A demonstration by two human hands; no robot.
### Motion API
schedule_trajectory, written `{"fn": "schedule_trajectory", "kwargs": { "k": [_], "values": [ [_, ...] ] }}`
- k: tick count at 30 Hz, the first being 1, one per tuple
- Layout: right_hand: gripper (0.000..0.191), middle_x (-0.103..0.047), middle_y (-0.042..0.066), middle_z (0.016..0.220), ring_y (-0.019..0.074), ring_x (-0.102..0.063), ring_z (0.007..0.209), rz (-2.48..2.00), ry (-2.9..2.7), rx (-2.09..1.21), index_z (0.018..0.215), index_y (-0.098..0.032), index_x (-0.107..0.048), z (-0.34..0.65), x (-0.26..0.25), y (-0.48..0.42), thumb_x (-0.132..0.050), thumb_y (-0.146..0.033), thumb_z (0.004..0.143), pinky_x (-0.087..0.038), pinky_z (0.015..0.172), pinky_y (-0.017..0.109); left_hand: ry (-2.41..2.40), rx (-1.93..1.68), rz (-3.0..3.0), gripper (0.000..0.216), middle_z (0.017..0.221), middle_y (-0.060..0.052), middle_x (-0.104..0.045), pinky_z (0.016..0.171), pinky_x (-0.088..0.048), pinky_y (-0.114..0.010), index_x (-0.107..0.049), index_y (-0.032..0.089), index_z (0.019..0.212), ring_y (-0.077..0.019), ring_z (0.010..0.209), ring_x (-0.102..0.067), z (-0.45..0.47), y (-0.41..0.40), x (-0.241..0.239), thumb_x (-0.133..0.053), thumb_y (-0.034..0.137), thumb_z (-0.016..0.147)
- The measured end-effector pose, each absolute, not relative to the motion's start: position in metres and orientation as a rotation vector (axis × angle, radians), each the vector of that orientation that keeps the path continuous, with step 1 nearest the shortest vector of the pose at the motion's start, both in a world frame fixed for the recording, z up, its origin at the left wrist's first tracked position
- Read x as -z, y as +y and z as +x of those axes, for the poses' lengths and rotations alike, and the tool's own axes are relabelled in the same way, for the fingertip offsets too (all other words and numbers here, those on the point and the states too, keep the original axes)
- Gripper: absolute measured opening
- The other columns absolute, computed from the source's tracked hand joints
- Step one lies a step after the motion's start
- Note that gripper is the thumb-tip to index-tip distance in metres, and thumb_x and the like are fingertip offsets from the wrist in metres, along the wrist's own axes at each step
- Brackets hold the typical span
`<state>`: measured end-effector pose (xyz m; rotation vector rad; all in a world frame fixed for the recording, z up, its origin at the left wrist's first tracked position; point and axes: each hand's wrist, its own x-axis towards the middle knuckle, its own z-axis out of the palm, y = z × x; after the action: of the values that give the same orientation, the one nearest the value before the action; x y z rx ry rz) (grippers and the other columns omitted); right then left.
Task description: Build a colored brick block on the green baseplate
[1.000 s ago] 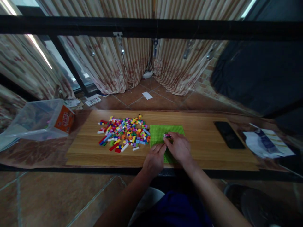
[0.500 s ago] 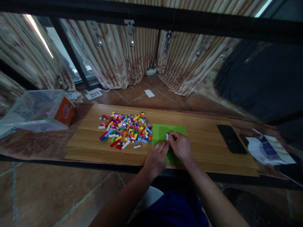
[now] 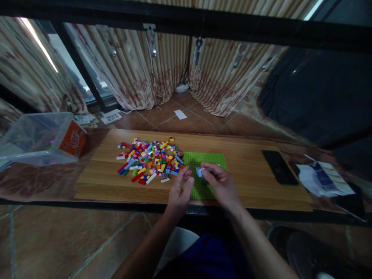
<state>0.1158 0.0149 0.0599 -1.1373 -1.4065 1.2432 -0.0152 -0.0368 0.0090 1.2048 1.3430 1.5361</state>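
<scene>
A green baseplate (image 3: 215, 159) lies on the wooden board (image 3: 250, 182), with a pile of small coloured bricks (image 3: 149, 159) just to its left. My right hand (image 3: 218, 182) hovers over the plate and pinches a small light-blue brick (image 3: 199, 171) between thumb and fingers. My left hand (image 3: 179, 190) is raised at the plate's left edge, fingers curled and slightly apart, close to the brick but not holding it. Part of the plate is hidden under both hands.
A black phone (image 3: 279, 167) lies on the board to the right, with papers (image 3: 322, 178) beyond it. A clear plastic tub (image 3: 35, 137) with an orange label stands at the far left. A black rail (image 3: 186, 23) crosses overhead; curtains hang behind.
My right hand has lifted off the baseplate and now holds a light-blue brick. My left hand rose from the plate's edge and moved slightly left, its fingers opening.
</scene>
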Motion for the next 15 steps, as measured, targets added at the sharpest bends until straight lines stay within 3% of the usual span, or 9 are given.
{"fn": "schedule_trajectory", "kwargs": {
  "k": [7,15],
  "values": [
    [0.024,-0.073,0.003,0.097,0.0178,-0.066,0.089,-1.036,-1.5,-1.248,0.106,-0.027,-0.071,0.101,-0.057,-0.01,-0.067,-0.035,0.083,-0.054,0.083,0.035,1.22,-1.57,1.072,0.023,0.091,-0.004,-0.067,0.08,-0.051,-0.028,-0.069,0.019,0.1,-0.0161,0.085,-0.063,-0.028,-0.046,-0.043,-0.069,0.033,0.082],
    [0.017,-0.065,0.001,0.085,0.014,-0.061,0.076,-0.954,-1.508,-1.208,0.1,-0.028,-0.073,0.095,-0.059,-0.022,-0.067,-0.033,0.084,-0.051,0.066,0.026,1.191,-1.53,0.891,0.019,0.082,-0.002,-0.07,0.075,-0.053,-0.028,-0.071,0.019,0.091,-0.0152,0.077,-0.064,-0.03,-0.061,-0.054,-0.075,0.03,0.076]
  ]
}}
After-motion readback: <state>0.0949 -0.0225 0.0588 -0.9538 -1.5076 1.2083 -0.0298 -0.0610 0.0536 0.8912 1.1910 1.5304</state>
